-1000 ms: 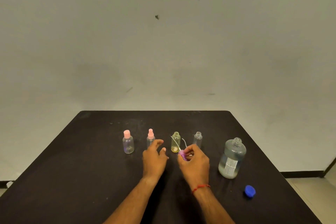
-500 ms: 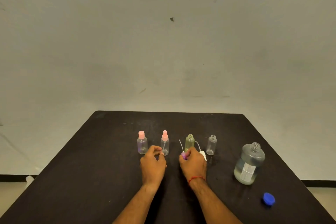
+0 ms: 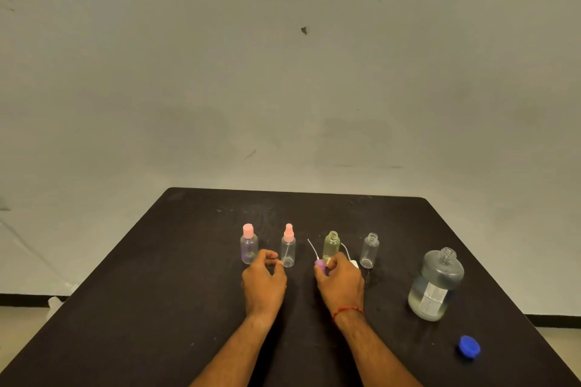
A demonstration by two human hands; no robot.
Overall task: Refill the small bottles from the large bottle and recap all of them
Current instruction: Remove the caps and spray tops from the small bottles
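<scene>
Several small bottles stand in a row on the black table [image 3: 157,292]. From the left: a clear bottle with a pink cap [image 3: 249,243], a clear bottle with a pink spray top [image 3: 288,245], an uncapped yellowish bottle [image 3: 331,245] and an uncapped clear bottle [image 3: 369,250]. The large bottle [image 3: 436,286], uncapped and part full of clear liquid, stands to the right. Its blue cap [image 3: 469,346] lies nearer me. My right hand [image 3: 341,283] grips a purple spray top [image 3: 320,264] with a thin tube. A white spray top [image 3: 354,263] lies beside it. My left hand [image 3: 264,280] rests curled and empty by the spray bottle.
A plain grey wall rises behind the table. The table's far edge runs just beyond the bottles, and its right edge passes close to the blue cap. A dark skirting strip and pale floor show at both sides.
My left hand's fingers have curled in from spread. My right hand has lowered to the table with the purple spray top. The camera view has shifted, so everything sits further right.
</scene>
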